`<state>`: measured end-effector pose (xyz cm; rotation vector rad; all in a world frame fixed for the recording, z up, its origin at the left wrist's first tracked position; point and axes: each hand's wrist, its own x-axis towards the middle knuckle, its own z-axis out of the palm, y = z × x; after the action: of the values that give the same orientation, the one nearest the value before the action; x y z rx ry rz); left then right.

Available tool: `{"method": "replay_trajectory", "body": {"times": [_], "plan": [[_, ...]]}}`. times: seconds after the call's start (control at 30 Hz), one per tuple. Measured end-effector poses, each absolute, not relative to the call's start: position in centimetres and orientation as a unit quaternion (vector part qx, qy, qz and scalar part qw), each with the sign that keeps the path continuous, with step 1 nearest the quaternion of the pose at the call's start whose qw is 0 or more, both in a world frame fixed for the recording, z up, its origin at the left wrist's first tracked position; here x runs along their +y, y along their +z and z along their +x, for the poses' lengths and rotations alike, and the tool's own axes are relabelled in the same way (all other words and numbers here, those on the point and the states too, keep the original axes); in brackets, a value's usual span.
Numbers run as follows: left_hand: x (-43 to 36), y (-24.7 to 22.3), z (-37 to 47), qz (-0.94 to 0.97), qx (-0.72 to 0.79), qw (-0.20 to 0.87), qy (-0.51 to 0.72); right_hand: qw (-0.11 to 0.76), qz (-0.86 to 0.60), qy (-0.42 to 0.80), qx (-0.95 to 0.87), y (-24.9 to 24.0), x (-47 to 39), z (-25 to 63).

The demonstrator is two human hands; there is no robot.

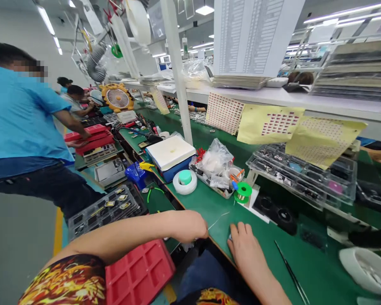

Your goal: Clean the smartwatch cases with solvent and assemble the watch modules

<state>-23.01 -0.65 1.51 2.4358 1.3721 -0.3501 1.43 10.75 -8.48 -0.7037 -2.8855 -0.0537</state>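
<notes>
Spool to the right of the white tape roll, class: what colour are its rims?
Bright green; the spool shows in the head view, the only one.

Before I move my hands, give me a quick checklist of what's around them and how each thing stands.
1. Strand runs out from the left hand over the table: ok.
2. Left hand's grip on it: cannot tell, the fingertips are hidden.
3. Strand's far end apart from the right hand: ok.
4. What lies under the right fingers: cannot tell, only a bluish sliver shows.
5. Tweezers on the table, apart from the right hand: ok.
6. Spool apart from both hands: ok.
</notes>
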Motion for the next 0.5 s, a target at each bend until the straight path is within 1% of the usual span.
{"method": "replay_trajectory", "body": {"times": [0.13,0.2,0.27,0.37,0.5], "plan": [[4.7,2.5,-22.2,0.869,0.435,0.205,-0.115,0.093,-0.255,0.000,-0.962,-12.7,11.5,1.6],[6.7,3.1,-21.9,0.875,0.412,0.237,-0.090,0.100,-0.254,0.032,-0.961,-14.8,12.1,1.7],[7.8,4.2,-21.8,0.877,0.397,0.260,-0.079,0.087,-0.249,0.079,-0.961,-15.8,12.7,1.8],[7.7,7.3,-21.8,0.870,0.400,0.281,-0.069,0.068,-0.270,0.102,-0.955,-14.1,13.1,1.5],[5.2,13.1,-22.6,0.825,0.475,0.305,-0.039,0.057,-0.247,0.063,-0.965,-7.4,13.1,0.7]]}}
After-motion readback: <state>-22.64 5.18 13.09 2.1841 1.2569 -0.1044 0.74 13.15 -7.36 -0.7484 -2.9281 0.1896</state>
